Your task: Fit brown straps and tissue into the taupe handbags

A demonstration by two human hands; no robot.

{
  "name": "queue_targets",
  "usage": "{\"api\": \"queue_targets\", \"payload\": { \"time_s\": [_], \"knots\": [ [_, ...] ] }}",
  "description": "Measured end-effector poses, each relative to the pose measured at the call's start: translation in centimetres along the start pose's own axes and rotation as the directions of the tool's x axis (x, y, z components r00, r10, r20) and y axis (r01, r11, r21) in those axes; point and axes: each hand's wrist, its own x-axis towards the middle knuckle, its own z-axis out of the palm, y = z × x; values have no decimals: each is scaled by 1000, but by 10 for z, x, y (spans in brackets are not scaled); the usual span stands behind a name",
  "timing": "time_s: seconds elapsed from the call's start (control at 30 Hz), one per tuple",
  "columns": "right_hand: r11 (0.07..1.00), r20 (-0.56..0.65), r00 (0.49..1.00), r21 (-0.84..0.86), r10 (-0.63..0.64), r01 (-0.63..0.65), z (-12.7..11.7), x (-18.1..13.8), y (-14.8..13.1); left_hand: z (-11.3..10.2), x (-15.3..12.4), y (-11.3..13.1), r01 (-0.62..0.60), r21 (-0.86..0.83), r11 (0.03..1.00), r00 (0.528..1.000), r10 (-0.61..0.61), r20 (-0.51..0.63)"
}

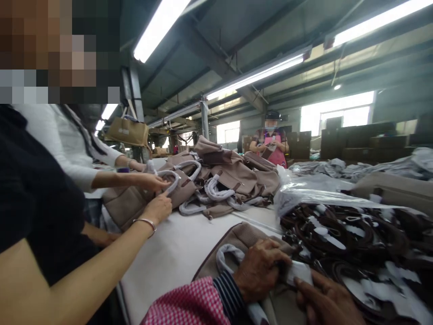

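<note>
A taupe handbag (223, 243) lies on the white table in front of me, one of its handles (230, 255) wrapped in pale padding. Over the bag, my left hand (259, 271), with a striped cuff, has its fingers closed around a small dark piece, mostly hidden. My right hand (328, 300) pinches a small whitish wrapper (300, 273) between thumb and fingers, close beside the left fingertips. Whether the wrapper and the dark piece are joined, I cannot tell. Dark brown straps (341, 239) with white tags and metal hooks lie coiled to the right, in clear plastic.
Several taupe bags with wrapped handles (218, 187) form a heap across the white table (169, 257). At left, co-workers' hands (157, 210) handle one handle. Another person (270, 142) stands behind the heap. Plastic sheeting (311, 196) and another bag (395, 189) lie at right.
</note>
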Motion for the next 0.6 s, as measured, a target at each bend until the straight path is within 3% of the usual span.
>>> {"api": "queue_targets", "payload": {
  "time_s": [0.6],
  "knots": [
    [980, 16, 1000, 197, -7, 3, 7, -7, -19, -9, 2, 12, 81, -38, 996, 993, -77, 92]
  ]
}}
